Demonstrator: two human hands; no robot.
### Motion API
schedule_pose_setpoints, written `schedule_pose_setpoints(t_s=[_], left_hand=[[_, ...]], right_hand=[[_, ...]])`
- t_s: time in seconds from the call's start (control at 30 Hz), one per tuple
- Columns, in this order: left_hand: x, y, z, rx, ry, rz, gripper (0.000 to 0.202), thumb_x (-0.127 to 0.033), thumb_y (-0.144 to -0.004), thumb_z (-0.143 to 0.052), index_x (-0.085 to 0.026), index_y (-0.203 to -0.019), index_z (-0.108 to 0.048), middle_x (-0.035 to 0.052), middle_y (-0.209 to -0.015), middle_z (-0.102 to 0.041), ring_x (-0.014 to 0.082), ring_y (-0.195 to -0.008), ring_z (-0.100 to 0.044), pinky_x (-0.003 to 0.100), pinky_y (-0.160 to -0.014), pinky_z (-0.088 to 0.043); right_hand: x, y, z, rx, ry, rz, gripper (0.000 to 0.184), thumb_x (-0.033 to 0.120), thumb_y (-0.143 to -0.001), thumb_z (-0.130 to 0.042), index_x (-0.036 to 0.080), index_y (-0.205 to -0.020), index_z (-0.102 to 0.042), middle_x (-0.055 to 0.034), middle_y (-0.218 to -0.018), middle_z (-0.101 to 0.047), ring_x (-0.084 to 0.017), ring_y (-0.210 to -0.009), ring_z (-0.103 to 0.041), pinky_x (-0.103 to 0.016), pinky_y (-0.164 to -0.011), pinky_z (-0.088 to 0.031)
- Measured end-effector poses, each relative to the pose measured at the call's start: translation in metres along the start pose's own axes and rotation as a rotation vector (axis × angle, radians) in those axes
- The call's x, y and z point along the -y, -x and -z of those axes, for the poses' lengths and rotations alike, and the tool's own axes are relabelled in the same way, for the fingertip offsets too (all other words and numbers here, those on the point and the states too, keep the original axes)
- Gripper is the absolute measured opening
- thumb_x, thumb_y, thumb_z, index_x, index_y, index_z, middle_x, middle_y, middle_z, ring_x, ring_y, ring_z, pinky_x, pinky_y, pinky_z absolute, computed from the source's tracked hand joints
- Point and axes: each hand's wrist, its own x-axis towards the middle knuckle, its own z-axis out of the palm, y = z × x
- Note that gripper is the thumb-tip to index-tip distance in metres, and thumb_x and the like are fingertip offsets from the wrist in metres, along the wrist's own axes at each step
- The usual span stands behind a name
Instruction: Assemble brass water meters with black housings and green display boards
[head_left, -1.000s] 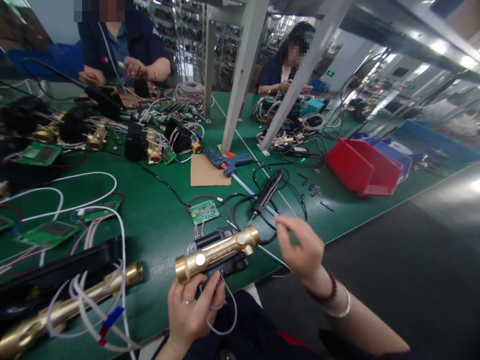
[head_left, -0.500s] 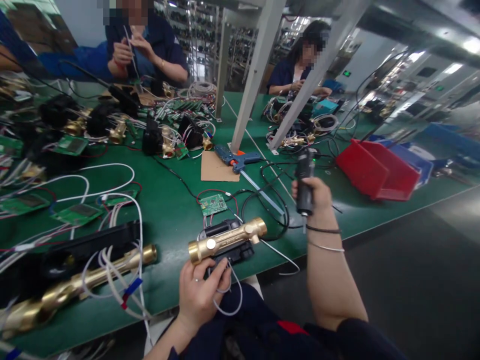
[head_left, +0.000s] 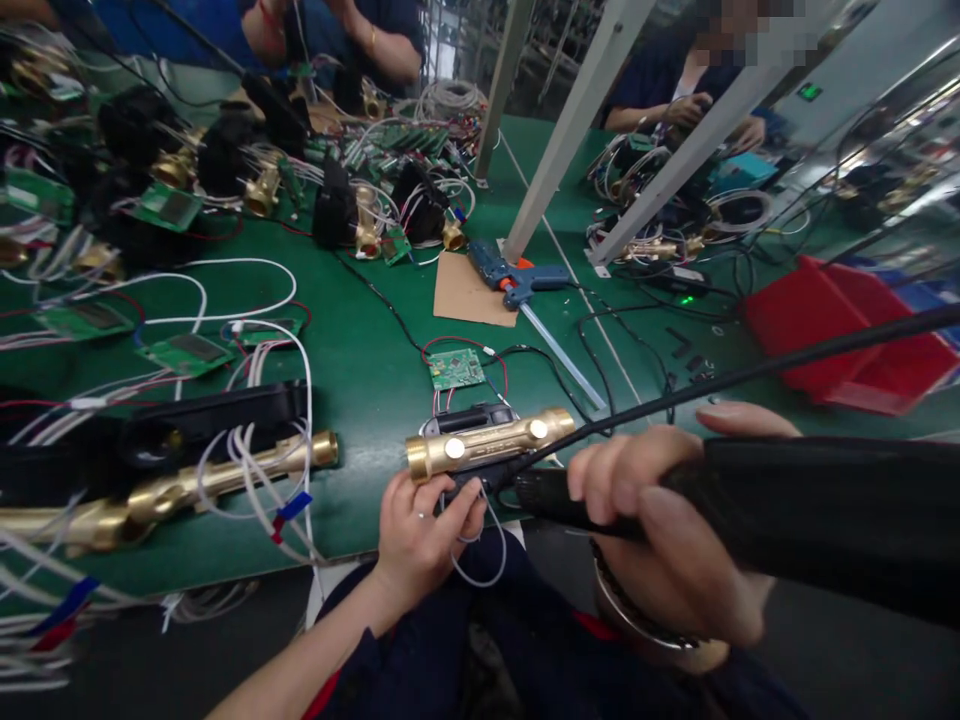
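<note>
My left hand (head_left: pixel 420 525) is closed at the near edge of a black plastic housing (head_left: pixel 484 475), under a brass pipe fitting (head_left: pixel 487 445). Thumb and fingers pinch there, and a thin grey cable (head_left: pixel 501 560) loops down beside them. My right hand (head_left: pixel 660 500) grips a black electric screwdriver (head_left: pixel 825 510), which lies nearly level across the lower right. Its front end points left towards the housing; I cannot tell whether it touches. Behind the fitting, a green circuit board (head_left: pixel 457 369) with red and white wires lies on the green bench (head_left: pixel 360 400).
A blue glue gun (head_left: pixel 517 275) rests by a cardboard piece (head_left: pixel 465 295). To the left lie more brass fittings (head_left: pixel 225 480) with cables. A red bin (head_left: pixel 840 330) stands at right. Metal posts (head_left: pixel 577 120) rise mid-bench; co-workers' hands (head_left: pixel 686 110) show beyond. A black cord (head_left: pixel 750 375) crosses in front.
My right hand has brought the screwdriver down and towards me, turning it from upright to nearly level near the housing. My left hand keeps its hold. The view has tilted down.
</note>
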Motion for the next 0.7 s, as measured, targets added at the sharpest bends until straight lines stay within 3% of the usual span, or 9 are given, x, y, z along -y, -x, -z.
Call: schedule_pose_setpoints(t_s=[0.2, 0.7], left_hand=[[0.003, 0.002, -0.002, -0.013, 0.009, -0.029, 0.016, -0.024, -0.077, -0.068, -0.024, -0.093, -0.068, 0.0022, -0.080, -0.058, 0.0171, -0.078, -0.054, 0.033, -0.077, -0.047], [0.003, 0.000, -0.003, -0.039, 0.046, -0.020, 0.016, -0.025, -0.077, -0.068, -0.024, -0.094, -0.067, 0.0010, -0.077, -0.058, 0.0161, -0.074, -0.056, 0.033, -0.072, -0.052]], right_hand=[[-0.019, -0.005, -0.011, -0.059, -0.226, -0.012, 0.035, 0.010, -0.082, -0.058, 0.022, -0.114, -0.049, 0.0069, -0.063, -0.054, -0.012, -0.048, -0.051, -0.030, -0.051, -0.047], [-0.024, -0.003, -0.015, -0.010, -0.201, -0.041, 0.037, 0.007, -0.080, -0.057, 0.021, -0.113, -0.051, 0.0064, -0.064, -0.056, -0.011, -0.049, -0.051, -0.030, -0.052, -0.047]])
